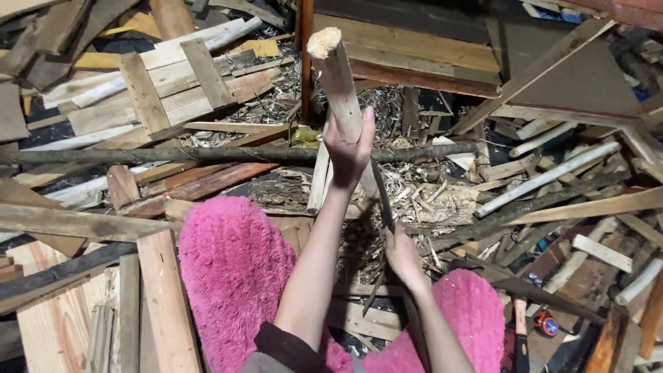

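My left hand (349, 148) is raised in the middle of the view, gripping a thick pale wooden stake (336, 76) that stands nearly upright, its cut end at the top. Below and to the right, my right hand (400, 252) holds a long dark blade (382, 193) that points up towards the lower part of the stake. Pale wood shavings (421, 197) lie heaped on the ground just beyond both hands. My knees, covered in fluffy pink fabric (235, 269), frame the bottom of the view.
Rough planks (166, 90), boards and split sticks (545, 176) lie piled all around. A long thin dark pole (173, 155) runs across the left. A wide board (162, 304) lies at the lower left. An orange-handled tool (519, 324) rests at the lower right.
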